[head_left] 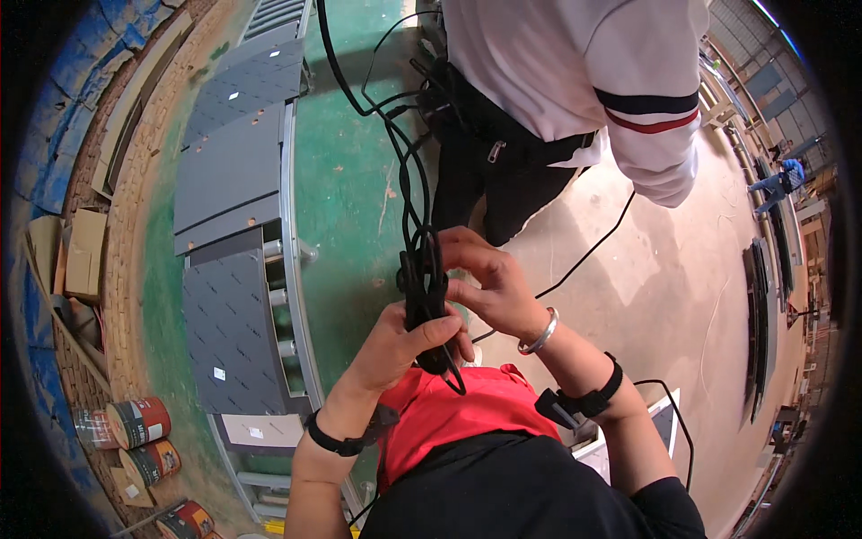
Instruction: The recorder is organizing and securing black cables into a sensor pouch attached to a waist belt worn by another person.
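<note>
Black cables (406, 184) hang in a twisted bundle in front of my chest. My left hand (395, 349) is wrapped round the bundle's lower end, where a dark, rounded piece (432, 359) shows below the thumb; its kind is hard to make out. A thin loop dangles under it. Higher up on the right side, my right hand (494, 286) has its fingers curled against the cables, thumb and fingertips close together. The fingertips are partly hidden behind the bundle. The cables run up toward a black waist pouch (476, 126) on another person.
That person, in a white top (539, 63), stands close ahead. Dark panels (229, 189) lie on a roller conveyor (301, 314) at left. Several paint cans (139, 422) stand at lower left. A loose black cable (588, 256) trails right. Someone in blue (783, 182) is far right.
</note>
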Available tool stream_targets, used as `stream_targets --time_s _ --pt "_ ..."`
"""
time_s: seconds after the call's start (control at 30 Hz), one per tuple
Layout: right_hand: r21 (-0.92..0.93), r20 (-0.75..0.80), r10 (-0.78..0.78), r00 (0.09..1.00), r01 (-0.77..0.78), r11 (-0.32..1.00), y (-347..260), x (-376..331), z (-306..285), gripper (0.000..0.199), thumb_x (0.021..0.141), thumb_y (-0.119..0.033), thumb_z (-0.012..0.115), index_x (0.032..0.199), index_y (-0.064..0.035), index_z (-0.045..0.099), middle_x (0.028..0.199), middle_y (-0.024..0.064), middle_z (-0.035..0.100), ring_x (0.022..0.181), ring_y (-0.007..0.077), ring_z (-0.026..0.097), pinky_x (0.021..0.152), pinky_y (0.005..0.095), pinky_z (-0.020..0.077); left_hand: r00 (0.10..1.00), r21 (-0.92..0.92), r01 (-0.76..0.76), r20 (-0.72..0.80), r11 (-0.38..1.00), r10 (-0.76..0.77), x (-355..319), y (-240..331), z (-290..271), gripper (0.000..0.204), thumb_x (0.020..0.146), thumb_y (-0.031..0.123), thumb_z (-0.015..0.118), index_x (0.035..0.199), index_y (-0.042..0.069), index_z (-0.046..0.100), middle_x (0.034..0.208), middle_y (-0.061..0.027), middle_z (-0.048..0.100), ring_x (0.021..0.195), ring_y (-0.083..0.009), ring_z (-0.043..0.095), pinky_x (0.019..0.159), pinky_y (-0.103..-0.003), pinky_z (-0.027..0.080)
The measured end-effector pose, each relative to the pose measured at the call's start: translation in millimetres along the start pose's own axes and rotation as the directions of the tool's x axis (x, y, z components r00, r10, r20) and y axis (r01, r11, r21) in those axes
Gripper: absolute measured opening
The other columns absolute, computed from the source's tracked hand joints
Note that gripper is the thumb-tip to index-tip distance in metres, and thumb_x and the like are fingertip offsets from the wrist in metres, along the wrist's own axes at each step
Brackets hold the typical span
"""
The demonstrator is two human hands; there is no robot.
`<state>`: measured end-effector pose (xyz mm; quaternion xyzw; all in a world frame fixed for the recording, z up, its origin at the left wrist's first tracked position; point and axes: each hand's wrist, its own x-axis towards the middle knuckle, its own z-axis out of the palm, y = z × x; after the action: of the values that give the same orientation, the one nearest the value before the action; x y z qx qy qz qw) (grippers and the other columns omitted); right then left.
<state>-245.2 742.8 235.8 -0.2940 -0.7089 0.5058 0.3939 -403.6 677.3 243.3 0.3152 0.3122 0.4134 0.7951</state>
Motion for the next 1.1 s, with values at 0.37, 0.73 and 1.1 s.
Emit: stream_targets --time_s 0.37,0.73,1.1 --pt "-0.165 0.173 -0.230 0.958 0.258 0.952 -67.9 -33.5 12.5 0.016 0.070 0.004 0.061 0.083 -0.0013 0.054 0.100 0.0157 0.054 0.084 0.0229 0.057 0.066 0.0292 0.0488 0.941 0.028 -0.207 -0.267 0.978 0.207 2.9 -11.9 -4.2 0.026 0.083 0.015 0.058 0.101 -0.002 0.051 0.078 -0.0090 0.059 0.071 -0.0176 0.059 0.065 -0.029 0.049" --pt "-0.380 0.367 -0.267 0.891 0.406 0.831 -47.0 -85.2 1.8 0.044 0.075 -0.012 0.054 0.116 0.0005 0.045 0.114 0.0167 0.052 0.104 0.0321 0.051 0.084 0.0364 0.0441 0.934 -0.564 -0.296 -0.003 0.771 0.357 5.2 -17.6 -31.9 0.029 0.082 0.018 0.053 0.108 0.005 0.049 0.083 -0.0084 0.055 0.081 -0.0201 0.055 0.097 -0.050 0.034" --pt "-0.371 0.222 -0.004 0.975 0.088 0.924 -41.8 -76.7 27.0 0.033 0.078 -0.008 0.060 0.110 -0.0068 0.055 0.076 0.0117 0.057 0.063 0.0293 0.058 0.051 0.0367 0.0444 0.868 -0.344 -0.491 -0.277 0.800 0.413 9.7 -8.3 -24.1 0.012 0.084 0.017 0.057 0.091 0.009 0.051 0.077 -0.0010 0.051 0.073 -0.0132 0.052 0.092 -0.043 0.039"
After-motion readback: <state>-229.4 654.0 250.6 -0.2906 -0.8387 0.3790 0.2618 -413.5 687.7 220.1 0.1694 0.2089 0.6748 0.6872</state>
